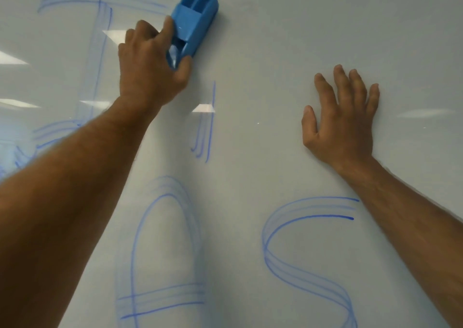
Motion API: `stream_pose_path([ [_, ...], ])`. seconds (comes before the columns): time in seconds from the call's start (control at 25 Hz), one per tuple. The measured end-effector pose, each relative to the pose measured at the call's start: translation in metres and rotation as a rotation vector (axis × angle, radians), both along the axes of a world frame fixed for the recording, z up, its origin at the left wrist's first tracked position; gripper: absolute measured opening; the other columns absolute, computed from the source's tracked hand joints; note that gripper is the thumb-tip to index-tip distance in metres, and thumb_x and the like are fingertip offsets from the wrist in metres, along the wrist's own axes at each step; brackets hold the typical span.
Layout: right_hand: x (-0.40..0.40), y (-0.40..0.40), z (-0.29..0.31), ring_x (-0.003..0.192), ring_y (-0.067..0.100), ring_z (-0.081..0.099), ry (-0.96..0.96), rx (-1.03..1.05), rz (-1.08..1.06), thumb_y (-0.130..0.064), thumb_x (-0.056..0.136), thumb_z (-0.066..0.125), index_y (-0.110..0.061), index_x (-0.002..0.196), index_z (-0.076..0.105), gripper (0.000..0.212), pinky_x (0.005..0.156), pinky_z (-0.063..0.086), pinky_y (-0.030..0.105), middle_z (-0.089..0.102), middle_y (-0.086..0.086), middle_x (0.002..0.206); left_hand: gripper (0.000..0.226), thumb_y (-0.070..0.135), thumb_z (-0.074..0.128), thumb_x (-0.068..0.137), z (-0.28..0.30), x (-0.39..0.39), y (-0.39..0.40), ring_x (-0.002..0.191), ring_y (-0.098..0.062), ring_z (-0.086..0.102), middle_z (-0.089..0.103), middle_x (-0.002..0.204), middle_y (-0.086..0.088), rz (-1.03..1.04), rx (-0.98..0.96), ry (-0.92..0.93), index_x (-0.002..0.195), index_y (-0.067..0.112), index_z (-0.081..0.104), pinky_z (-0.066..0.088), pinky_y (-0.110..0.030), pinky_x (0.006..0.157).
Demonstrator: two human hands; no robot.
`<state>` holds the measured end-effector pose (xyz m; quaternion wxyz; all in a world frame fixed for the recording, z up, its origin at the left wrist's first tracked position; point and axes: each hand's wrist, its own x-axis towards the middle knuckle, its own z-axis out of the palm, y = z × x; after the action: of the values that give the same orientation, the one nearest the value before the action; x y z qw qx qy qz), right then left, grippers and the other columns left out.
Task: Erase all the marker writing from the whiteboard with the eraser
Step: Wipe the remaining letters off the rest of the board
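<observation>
Head view looks at a whiteboard (288, 39) that fills the frame. Near its top, the left hand (150, 69) grips the lower end of a blue eraser (194, 24), fingers curled round it, the eraser pressed to the board. Right of the eraser and lower, the right hand (343, 117) lies flat on the board with fingers spread, holding nothing. Blue marker writing (308, 247) remains left of and below the eraser.

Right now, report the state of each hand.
Left hand: closed around the blue eraser, pressing it against the whiteboard.
Right hand: open, resting flat on the whiteboard, holding nothing.
</observation>
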<state>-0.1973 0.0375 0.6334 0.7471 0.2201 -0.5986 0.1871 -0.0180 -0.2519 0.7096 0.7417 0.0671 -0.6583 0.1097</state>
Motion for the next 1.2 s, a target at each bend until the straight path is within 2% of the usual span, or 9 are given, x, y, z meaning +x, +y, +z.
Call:
stream_pose_path([
  [0.32,0.001,0.002,-0.001,0.146,0.043,0.032,0.002,-0.001,-0.003,-0.040,0.096,0.041,-0.013,0.149,0.046,0.060,0.118,0.017,0.066,0.038,0.020,0.158,0.062,0.039,0.054,0.095,-0.044,-0.002,-0.023,0.086,-0.035,0.052,0.062,0.115,-0.020,0.085,-0.791,-0.183,0.148,0.008,0.050,0.037,-0.043,0.074],
  [0.4,0.001,0.000,-0.001,0.146,0.043,0.032,-0.012,0.001,0.003,-0.040,0.096,0.041,-0.013,0.149,0.046,0.060,0.119,0.017,0.065,0.038,0.020,0.158,0.063,0.040,0.052,0.095,-0.045,0.002,-0.025,0.088,-0.036,0.052,0.061,0.116,-0.019,0.098,-0.743,-0.176,0.149,0.010,0.048,0.037,-0.043,0.075],
  [0.52,0.003,0.000,-0.003,0.147,0.042,0.031,-0.035,-0.005,0.024,-0.040,0.096,0.041,-0.013,0.149,0.047,0.060,0.119,0.017,0.065,0.038,0.019,0.159,0.065,0.044,0.050,0.093,-0.038,0.002,-0.024,0.094,-0.040,0.054,0.058,0.116,-0.020,0.098,-0.328,-0.049,0.149,0.010,0.046,0.040,-0.045,0.077],
  [0.6,0.006,-0.003,-0.006,0.148,0.043,0.029,-0.057,-0.016,0.041,-0.042,0.095,0.041,-0.012,0.150,0.046,0.062,0.119,0.016,0.066,0.037,0.020,0.159,0.066,0.042,0.053,0.091,-0.035,0.003,-0.021,0.096,-0.041,0.053,0.057,0.115,-0.022,0.083,-0.191,-0.017,0.147,0.009,0.047,0.041,-0.046,0.078],
  [0.64,0.009,-0.009,-0.009,0.148,0.044,0.029,-0.071,-0.025,0.053,-0.043,0.094,0.041,-0.011,0.150,0.046,0.064,0.119,0.015,0.067,0.036,0.021,0.159,0.066,0.041,0.055,0.091,-0.037,0.003,-0.021,0.094,-0.042,0.054,0.058,0.114,-0.022,0.078,-0.261,-0.028,0.147,0.008,0.047,0.040,-0.046,0.077],
  [0.76,0.021,-0.035,-0.022,0.149,0.045,0.027,-0.100,-0.045,0.090,-0.045,0.090,0.043,-0.012,0.149,0.048,0.067,0.118,0.011,0.069,0.035,0.021,0.159,0.063,0.038,0.058,0.091,-0.057,0.001,-0.026,0.086,-0.036,0.053,0.062,0.111,-0.020,0.025,-0.749,-0.153,0.144,0.006,0.053,0.038,-0.043,0.074],
  [0.84,0.027,-0.049,-0.027,0.149,0.045,0.026,-0.100,-0.041,0.122,-0.042,0.088,0.044,-0.012,0.147,0.050,0.066,0.118,0.010,0.070,0.036,0.020,0.159,0.060,0.037,0.058,0.092,-0.069,0.001,-0.028,0.084,-0.033,0.052,0.063,0.110,-0.019,0.022,-0.886,-0.224,0.144,0.006,0.055,0.039,-0.042,0.073],
  [1.08,0.032,-0.058,-0.031,0.149,0.044,0.026,-0.112,-0.080,0.150,-0.037,0.089,0.043,-0.012,0.146,0.051,0.063,0.118,0.010,0.071,0.036,0.020,0.159,0.067,0.044,0.056,0.090,-0.061,0.006,-0.035,0.092,-0.039,0.055,0.059,0.114,-0.020,0.039,-0.250,-0.036,0.147,0.010,0.049,0.041,-0.045,0.076],
  [1.2,0.031,-0.058,-0.035,0.149,0.044,0.026,-0.101,-0.063,0.125,-0.037,0.091,0.043,-0.012,0.147,0.049,0.062,0.118,0.011,0.070,0.036,0.020,0.160,0.066,0.041,0.059,0.089,-0.070,0.005,-0.033,0.089,-0.039,0.055,0.059,0.112,-0.020,0.000,-0.400,-0.063,0.145,0.007,0.051,0.039,-0.043,0.074],
])
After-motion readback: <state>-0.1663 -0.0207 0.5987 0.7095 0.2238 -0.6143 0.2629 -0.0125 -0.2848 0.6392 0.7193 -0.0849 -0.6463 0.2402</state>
